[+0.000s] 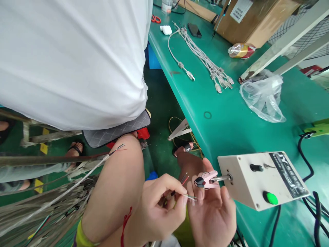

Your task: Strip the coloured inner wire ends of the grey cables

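Observation:
My left hand (161,207), with a red string round the wrist, is closed in a pinch on thin wires (190,197). Their fine ends stick out past my fingertips, and a red and a black wire stand up behind them. My right hand (212,216) is palm up just beside, fingers and thumb apart, close to the wire ends. Over its fingers sits a pink clip (207,180) with black jaws, fixed on a metal shaft. That shaft comes out of a beige control box (262,178) with a green knob (271,198) and a black one.
On the green table (221,133) lie a bundle of grey USB cables (202,53), a plastic bag (264,96), a bottle (241,50), a phone (194,30) and red scissors (155,19). A cardboard box (254,20) stands behind. A white-shirted person (77,61) sits beside me. Many cables (59,206) hang at left.

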Demonstrator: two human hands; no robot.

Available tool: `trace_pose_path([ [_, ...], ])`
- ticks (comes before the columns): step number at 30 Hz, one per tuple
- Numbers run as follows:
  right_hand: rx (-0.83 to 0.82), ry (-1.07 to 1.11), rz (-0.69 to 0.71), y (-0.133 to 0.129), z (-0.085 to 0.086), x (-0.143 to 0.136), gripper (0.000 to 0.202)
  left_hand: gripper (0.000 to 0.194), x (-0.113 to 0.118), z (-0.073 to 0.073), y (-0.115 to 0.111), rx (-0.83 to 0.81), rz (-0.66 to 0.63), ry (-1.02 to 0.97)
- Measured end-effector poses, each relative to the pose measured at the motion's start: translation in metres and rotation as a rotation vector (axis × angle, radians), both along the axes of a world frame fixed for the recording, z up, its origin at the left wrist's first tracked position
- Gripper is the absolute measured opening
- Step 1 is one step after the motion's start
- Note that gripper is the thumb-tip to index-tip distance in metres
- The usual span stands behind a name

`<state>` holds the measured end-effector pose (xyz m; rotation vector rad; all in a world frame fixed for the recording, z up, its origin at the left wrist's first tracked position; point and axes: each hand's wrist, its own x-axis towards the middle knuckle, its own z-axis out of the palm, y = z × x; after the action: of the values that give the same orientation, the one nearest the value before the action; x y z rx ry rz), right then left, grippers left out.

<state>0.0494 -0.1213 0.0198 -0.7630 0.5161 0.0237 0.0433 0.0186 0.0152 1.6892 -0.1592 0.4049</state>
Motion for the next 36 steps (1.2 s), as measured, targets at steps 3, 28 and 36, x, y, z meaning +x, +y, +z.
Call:
trace_pose_path([
  [3, 0.034, -0.092, 0.015, 0.005, -0.002, 0.002, 0.045, 0.024, 0.001, -0.006, 0.0, -0.01, 0.018, -0.006],
  [28, 0.001, -0.11, 0.004, 0.01, -0.012, 0.012, 0.043, 0.028, 0.015, -0.004, -0.007, -0.017, -0.067, -0.035],
  [36, -0.014, -0.091, 0.018, 0.01, -0.011, 0.012, 0.045, 0.024, 0.009, -0.002, -0.007, -0.043, -0.071, 0.028],
])
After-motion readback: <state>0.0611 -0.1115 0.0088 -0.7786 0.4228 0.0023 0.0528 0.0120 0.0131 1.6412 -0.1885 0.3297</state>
